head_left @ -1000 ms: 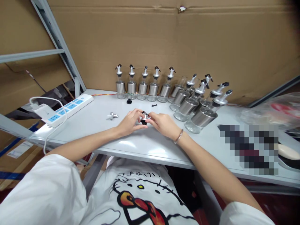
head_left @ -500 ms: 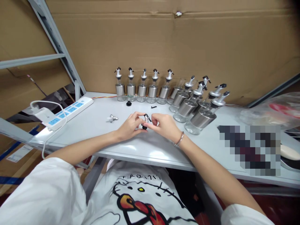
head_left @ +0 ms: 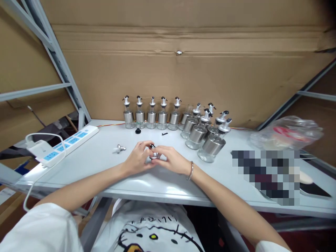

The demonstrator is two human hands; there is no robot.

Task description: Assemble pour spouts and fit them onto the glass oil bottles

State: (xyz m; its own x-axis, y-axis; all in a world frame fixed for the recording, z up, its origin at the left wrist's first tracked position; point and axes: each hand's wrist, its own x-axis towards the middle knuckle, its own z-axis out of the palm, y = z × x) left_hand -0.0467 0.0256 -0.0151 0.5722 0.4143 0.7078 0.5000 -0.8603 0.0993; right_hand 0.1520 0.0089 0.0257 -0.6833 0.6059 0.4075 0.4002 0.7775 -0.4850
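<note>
A silver-and-black pour spout (head_left: 155, 155) is held low over the table between my two hands, mostly hidden by the fingers. My left hand (head_left: 139, 157) grips it from the left. From the other side my right hand (head_left: 172, 159) has its fingers and thumb closed on it too. Left of the hands, a loose silver spout (head_left: 119, 148) with a clear part lies on its side. Beyond them lie a round black stopper (head_left: 138, 131) and a small black lever piece (head_left: 164, 133).
Several glass bottles with steel sleeves and pour spouts (head_left: 162, 119) stand along the back, more (head_left: 211, 145) to the right. A white power strip (head_left: 70, 141) with a cable runs along the left. At right are a plastic bag (head_left: 288, 134) and a pixelated patch.
My right hand's fingers have come over the spout and now cover more of it. The camera view has tilted up, so the table sits lower in the picture.
</note>
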